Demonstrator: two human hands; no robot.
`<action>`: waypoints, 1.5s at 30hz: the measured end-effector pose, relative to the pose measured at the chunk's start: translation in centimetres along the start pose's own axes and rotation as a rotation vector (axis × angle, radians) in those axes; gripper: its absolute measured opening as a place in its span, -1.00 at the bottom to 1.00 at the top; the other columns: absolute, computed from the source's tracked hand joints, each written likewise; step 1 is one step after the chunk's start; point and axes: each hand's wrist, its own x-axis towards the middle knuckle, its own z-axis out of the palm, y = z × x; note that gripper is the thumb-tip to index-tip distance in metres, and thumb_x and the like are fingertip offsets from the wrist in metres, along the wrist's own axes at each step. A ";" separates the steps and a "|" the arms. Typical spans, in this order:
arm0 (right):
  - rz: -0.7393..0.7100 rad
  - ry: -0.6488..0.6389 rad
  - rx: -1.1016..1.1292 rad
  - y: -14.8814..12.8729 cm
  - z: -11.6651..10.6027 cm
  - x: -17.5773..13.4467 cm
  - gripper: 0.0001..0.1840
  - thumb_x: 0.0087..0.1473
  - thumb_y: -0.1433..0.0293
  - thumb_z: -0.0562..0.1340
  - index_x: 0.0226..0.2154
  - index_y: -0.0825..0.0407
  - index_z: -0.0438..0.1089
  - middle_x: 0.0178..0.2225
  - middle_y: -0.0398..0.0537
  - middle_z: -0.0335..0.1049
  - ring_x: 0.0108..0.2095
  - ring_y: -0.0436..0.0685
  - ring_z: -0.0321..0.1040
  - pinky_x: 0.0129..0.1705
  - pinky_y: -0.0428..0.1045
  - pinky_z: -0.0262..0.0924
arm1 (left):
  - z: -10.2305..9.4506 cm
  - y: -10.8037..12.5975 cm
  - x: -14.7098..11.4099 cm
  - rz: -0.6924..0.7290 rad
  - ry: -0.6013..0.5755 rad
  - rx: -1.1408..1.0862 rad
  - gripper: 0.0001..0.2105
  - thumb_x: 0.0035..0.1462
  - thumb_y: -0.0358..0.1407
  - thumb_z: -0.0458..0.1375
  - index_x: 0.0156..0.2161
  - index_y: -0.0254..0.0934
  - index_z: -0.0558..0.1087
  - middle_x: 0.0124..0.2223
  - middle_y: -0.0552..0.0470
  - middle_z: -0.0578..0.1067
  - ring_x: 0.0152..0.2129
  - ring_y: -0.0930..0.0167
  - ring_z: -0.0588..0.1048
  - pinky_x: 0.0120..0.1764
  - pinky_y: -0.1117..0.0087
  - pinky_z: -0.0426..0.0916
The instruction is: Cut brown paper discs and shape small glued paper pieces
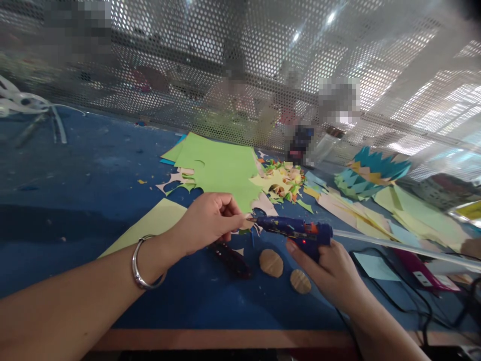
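Note:
My right hand (334, 268) is wrapped around the handle of a blue glue gun (287, 227), whose small red light is lit and whose clear glue stick (361, 236) sticks out at the back. The nozzle points left and meets a small pale paper piece (246, 220) pinched in my left hand (212, 220). Most of that piece is hidden by my fingers. Below my left hand lies a dark tool (231, 259) that I cannot make out. Two round cardboard pieces (271, 263) rest on the blue table under the glue gun.
Green paper sheets (221, 165) with cut-outs lie behind my hands, beside a heap of paper scraps (283, 178). A teal paper crown-like ring (376, 168) stands at right. Black cables (409, 301) and a magenta power strip (424, 271) lie at right; a perforated metal screen (210, 60) closes the back.

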 end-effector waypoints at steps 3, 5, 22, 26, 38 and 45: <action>0.001 0.005 -0.001 0.0 0.0 0.0 -0.46 0.32 0.11 0.15 -0.63 -0.01 0.17 -0.65 -0.19 0.24 -0.59 0.01 0.15 -0.50 -0.06 0.04 | -0.1 0.1 0.0 -0.009 -0.009 0.009 -0.80 0.12 -0.21 0.29 -0.42 -0.25 0.43 -0.63 0.13 0.44 -0.70 0.50 0.41 -0.59 0.48 0.22; 0.005 0.001 -0.005 0.0 0.1 -0.1 -0.45 0.32 0.11 0.15 -0.64 -0.01 0.15 -0.66 -0.19 0.22 -0.59 0.00 0.13 -0.51 -0.06 0.02 | -0.1 0.1 -0.1 -0.004 -0.015 0.024 -0.79 0.13 -0.19 0.29 -0.42 -0.25 0.44 -0.63 0.12 0.44 -0.70 0.49 0.42 -0.60 0.48 0.22; -0.071 0.052 -0.048 0.1 0.2 0.0 -0.46 0.33 0.18 0.16 -0.65 0.01 0.17 -0.67 -0.21 0.18 -0.58 -0.01 0.14 -0.49 -0.08 0.04 | 0.0 -0.2 0.0 0.019 -0.045 0.014 -0.77 0.16 -0.17 0.27 -0.39 -0.28 0.45 -0.58 0.13 0.45 -0.69 0.52 0.43 -0.60 0.53 0.25; -0.059 0.037 -0.039 0.2 0.2 -0.1 -0.46 0.33 0.18 0.15 -0.64 0.01 0.16 -0.67 -0.22 0.15 -0.60 -0.02 0.10 -0.48 -0.09 0.05 | 0.0 -0.4 0.1 0.015 -0.057 0.014 -0.79 0.15 -0.18 0.27 -0.37 -0.29 0.47 -0.54 0.11 0.48 -0.67 0.51 0.44 -0.58 0.50 0.29; 0.008 0.045 -0.016 0.5 0.1 -0.3 -0.42 0.30 0.12 0.14 -0.68 0.01 0.13 -0.70 -0.21 0.09 -0.61 -0.03 0.04 -0.50 -0.08 0.02 | 0.0 -0.1 0.0 -0.006 -0.072 -0.008 -0.80 0.12 -0.20 0.29 -0.38 -0.29 0.45 -0.50 0.11 0.48 -0.68 0.53 0.43 -0.59 0.49 0.26; 0.155 0.006 0.072 1.2 0.2 -0.4 -0.38 0.23 0.01 0.15 -0.71 0.01 0.17 -0.71 -0.18 0.09 -0.61 -0.01 0.06 -0.53 -0.06 -0.01 | 0.1 0.3 0.0 -0.031 -0.113 -0.037 -0.87 0.11 -0.30 0.28 -0.41 -0.29 0.46 -0.58 0.17 0.43 -0.71 0.56 0.38 -0.60 0.51 0.23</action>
